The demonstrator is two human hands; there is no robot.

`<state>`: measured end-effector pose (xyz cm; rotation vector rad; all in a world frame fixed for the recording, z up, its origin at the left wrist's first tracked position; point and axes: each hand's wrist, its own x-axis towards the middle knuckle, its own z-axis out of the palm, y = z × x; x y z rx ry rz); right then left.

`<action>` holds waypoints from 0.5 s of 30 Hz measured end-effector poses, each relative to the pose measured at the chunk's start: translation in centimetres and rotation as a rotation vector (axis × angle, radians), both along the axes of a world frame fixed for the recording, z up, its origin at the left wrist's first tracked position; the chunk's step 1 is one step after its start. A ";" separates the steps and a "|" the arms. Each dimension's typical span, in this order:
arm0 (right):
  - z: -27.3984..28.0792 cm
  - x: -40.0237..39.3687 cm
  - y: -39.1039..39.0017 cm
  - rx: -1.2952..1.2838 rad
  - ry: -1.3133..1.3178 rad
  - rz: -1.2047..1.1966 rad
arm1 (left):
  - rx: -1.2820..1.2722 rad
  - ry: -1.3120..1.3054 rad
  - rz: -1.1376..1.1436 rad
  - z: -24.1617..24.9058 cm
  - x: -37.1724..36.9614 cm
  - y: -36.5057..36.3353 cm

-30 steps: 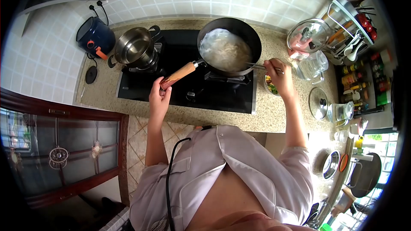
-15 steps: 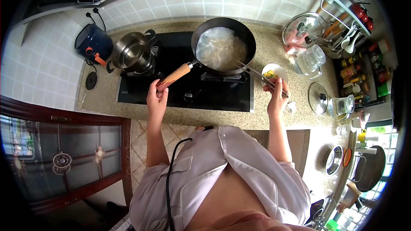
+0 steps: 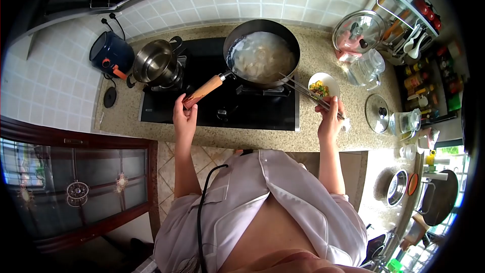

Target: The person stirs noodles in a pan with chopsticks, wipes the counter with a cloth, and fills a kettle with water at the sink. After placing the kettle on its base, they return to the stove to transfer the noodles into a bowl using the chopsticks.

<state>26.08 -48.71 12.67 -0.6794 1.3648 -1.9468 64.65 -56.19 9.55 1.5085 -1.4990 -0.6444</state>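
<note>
My left hand is closed round the end of the wok's wooden handle. The dark wok sits on the right burner, holding cloudy, frothy liquid with pale pieces of food in it. In my right hand is a pair of long chopsticks, pinched near their rear ends. Their tips reach the wok's near right rim. Just beyond that hand stands a small white bowl with chopped yellow and green bits inside.
A steel pot stands on the left burner of the black hob, beside a dark blue appliance. To the right are a glass jug, a glass lid lying on the counter, a larger upright lid and a utensil rack.
The chopstick tips have shifted slightly right towards the wok's rim, and my right hand has moved a little right and down, uncovering more of the bowl. My left hand keeps its hold.
</note>
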 end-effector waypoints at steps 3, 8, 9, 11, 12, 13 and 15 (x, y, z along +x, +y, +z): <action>0.0 -0.4 -0.1 -0.011 -0.005 0.004 | -0.001 -0.036 0.010 0.1 0.0 0.0; 0.0 -1.0 -0.4 -0.021 -0.002 0.030 | -0.070 -0.043 0.022 -0.4 0.0 -0.2; 0.1 -0.9 -0.4 -0.012 -0.006 0.037 | -0.073 -0.032 0.018 -0.3 0.0 -0.1; 0.1 -0.9 -0.5 -0.003 -0.011 0.046 | -0.040 -0.021 0.010 -0.1 0.1 0.0; 0.0 -0.9 -0.6 -0.003 -0.006 0.056 | -0.009 -0.010 -0.002 0.0 0.1 0.0; -0.1 -0.9 -0.7 -0.002 -0.001 0.065 | -0.008 -0.013 -0.002 0.1 0.2 0.0; -0.1 -0.9 -0.8 0.000 0.014 0.070 | 0.010 -0.039 -0.001 0.3 0.1 0.1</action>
